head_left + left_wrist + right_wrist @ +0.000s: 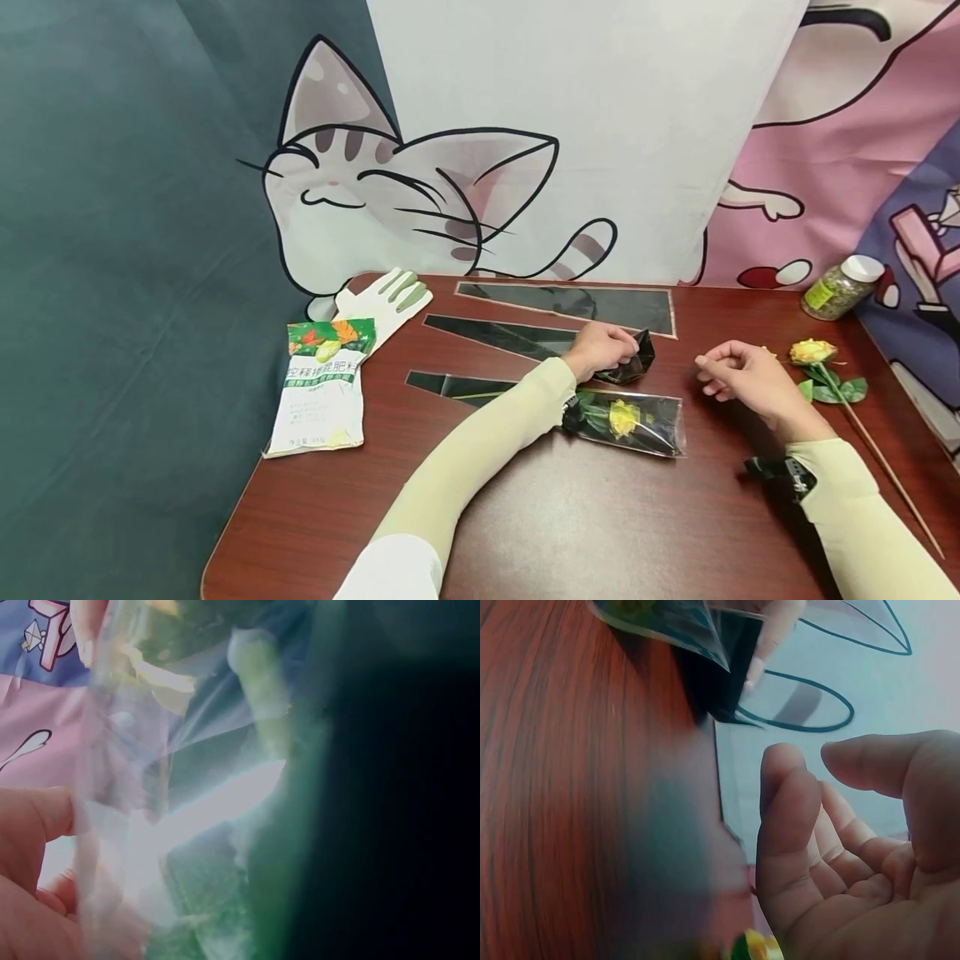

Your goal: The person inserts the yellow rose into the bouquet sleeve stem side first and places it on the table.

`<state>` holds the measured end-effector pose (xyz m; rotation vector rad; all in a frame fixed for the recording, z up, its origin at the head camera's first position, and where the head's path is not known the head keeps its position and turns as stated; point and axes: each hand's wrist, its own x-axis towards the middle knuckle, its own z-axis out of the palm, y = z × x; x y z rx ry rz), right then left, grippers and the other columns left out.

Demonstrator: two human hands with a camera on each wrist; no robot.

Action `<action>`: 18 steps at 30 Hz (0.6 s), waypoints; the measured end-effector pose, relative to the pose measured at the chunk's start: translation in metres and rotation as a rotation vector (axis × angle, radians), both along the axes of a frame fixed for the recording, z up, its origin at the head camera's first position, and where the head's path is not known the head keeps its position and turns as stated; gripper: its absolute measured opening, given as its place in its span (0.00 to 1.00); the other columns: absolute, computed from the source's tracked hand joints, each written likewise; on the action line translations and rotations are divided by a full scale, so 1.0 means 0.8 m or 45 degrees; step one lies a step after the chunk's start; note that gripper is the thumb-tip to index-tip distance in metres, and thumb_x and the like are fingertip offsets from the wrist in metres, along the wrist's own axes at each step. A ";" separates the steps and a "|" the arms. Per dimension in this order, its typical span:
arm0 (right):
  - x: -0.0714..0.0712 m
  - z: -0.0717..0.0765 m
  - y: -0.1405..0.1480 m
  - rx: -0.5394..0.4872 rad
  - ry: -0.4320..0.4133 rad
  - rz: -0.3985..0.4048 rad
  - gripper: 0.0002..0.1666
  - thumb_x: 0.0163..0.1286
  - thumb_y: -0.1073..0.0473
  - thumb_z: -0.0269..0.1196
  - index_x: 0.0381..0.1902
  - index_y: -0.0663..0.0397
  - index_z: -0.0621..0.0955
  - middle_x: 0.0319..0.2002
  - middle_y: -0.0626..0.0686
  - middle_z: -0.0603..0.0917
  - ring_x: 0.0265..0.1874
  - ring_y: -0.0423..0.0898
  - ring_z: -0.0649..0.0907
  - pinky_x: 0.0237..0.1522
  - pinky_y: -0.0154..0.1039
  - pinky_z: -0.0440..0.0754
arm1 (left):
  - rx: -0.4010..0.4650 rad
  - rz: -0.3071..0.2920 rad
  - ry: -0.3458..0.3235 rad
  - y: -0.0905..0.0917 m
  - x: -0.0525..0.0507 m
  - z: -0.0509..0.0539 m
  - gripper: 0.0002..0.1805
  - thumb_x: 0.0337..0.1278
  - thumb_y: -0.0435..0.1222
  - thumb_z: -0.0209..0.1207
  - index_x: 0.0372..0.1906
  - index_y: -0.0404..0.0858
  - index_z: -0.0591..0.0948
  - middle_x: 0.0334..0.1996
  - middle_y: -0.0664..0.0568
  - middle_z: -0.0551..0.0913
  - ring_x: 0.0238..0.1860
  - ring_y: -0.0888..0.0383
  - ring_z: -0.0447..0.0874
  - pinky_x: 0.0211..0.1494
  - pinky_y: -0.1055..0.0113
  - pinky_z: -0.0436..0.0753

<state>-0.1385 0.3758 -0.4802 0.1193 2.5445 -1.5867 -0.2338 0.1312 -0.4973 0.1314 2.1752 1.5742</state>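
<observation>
My left hand (602, 348) pinches the wide end of a black flower sleeve (491, 333), the middle one of three, and lifts it off the table. The nearest sleeve (663, 429) lies in front, holding a yellow rose (624, 418); its clear film fills much of the left wrist view, with glare. At the back lies a flat sleeve (633, 310). My right hand (742, 379) hovers right of the sleeves, thumb and fingers bent and apart, with nothing between them. A loose yellow rose (812, 352) on a long stem lies beside that hand, partly hidden by it.
On the left, a fertilizer bag (318, 408) lies by a white and green glove (393, 304). A capped jar of granules (836, 292) stands at the back right corner of the brown table (555, 533). Printed cloth (600, 75) hangs behind.
</observation>
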 end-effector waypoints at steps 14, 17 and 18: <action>0.046 0.003 0.060 -0.004 0.041 -0.117 0.01 0.81 0.58 0.62 0.46 0.45 0.81 0.31 0.39 0.91 0.26 0.41 0.89 0.28 0.35 0.88 | 0.045 -0.012 0.006 0.001 0.001 -0.002 0.03 0.66 0.34 0.71 0.36 0.45 0.92 0.34 0.57 0.91 0.38 0.55 0.93 0.42 0.63 0.91; 0.057 -0.002 0.070 0.018 0.063 -0.170 0.02 0.80 0.58 0.64 0.46 0.43 0.81 0.30 0.38 0.91 0.25 0.40 0.89 0.27 0.34 0.85 | 0.043 -0.017 0.008 0.000 0.001 -0.002 0.03 0.66 0.34 0.71 0.38 0.44 0.92 0.34 0.57 0.91 0.39 0.55 0.93 0.42 0.64 0.91; 0.061 -0.003 0.073 0.023 0.068 -0.185 0.02 0.80 0.57 0.64 0.46 0.42 0.81 0.29 0.38 0.90 0.25 0.39 0.88 0.26 0.34 0.84 | 0.038 -0.021 0.008 -0.001 0.001 -0.002 0.03 0.67 0.34 0.70 0.38 0.43 0.92 0.35 0.57 0.91 0.39 0.55 0.93 0.42 0.64 0.91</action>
